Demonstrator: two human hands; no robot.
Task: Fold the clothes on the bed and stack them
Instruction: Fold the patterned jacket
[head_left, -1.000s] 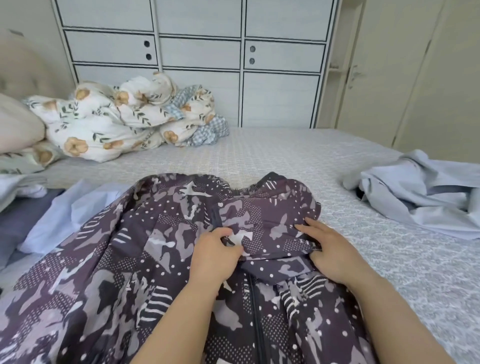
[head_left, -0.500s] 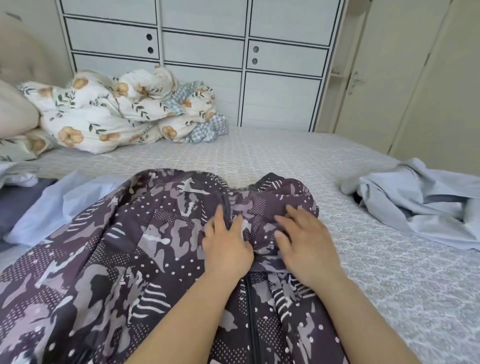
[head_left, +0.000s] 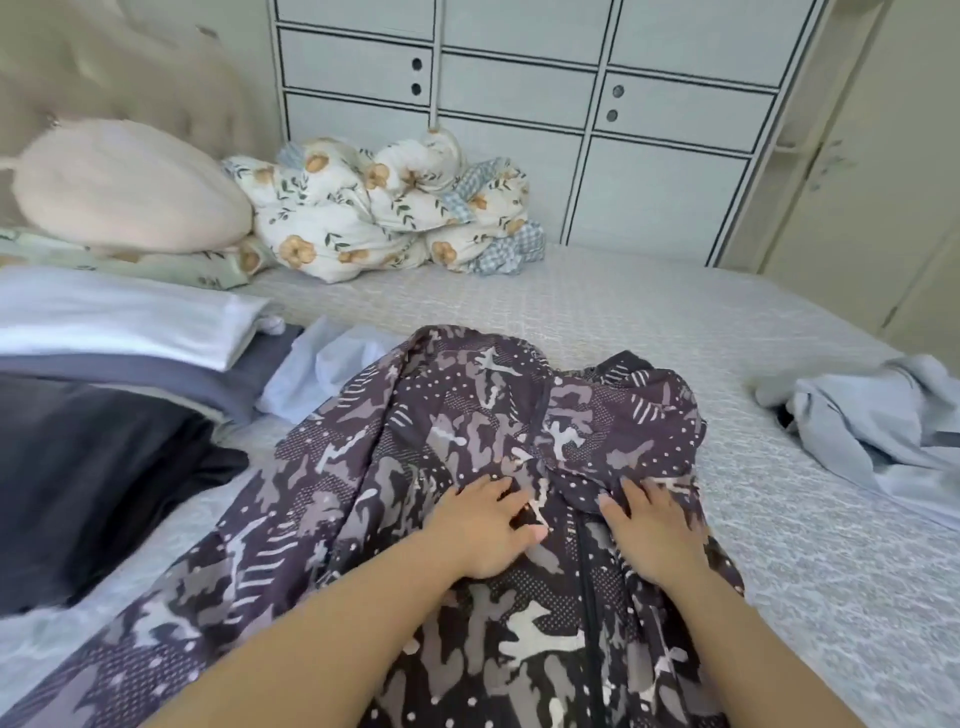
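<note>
A dark purple-grey camouflage zip jacket (head_left: 415, 467) lies spread on the bed (head_left: 597, 296) in front of me, hood end away from me. My left hand (head_left: 483, 525) rests flat on it just left of the zipper. My right hand (head_left: 649, 525) presses flat on the fabric just right of the zipper. At the left stands a stack of folded clothes: a white piece (head_left: 130, 322) on top, grey-blue (head_left: 156, 374) under it, a black one (head_left: 78, 467) lowest. A crumpled light blue shirt (head_left: 872, 421) lies at the right.
A pale blue garment (head_left: 322, 369) pokes out from under the jacket's left side. A bunched floral duvet (head_left: 374, 208) and a beige pillow (head_left: 130, 187) sit at the headboard end. A white wardrobe (head_left: 571, 104) stands beyond the bed.
A second ago my left hand pinched the collar fabric; now both hands lie flat and have slid a little toward me. My view has swung left, showing the folded stack.
</note>
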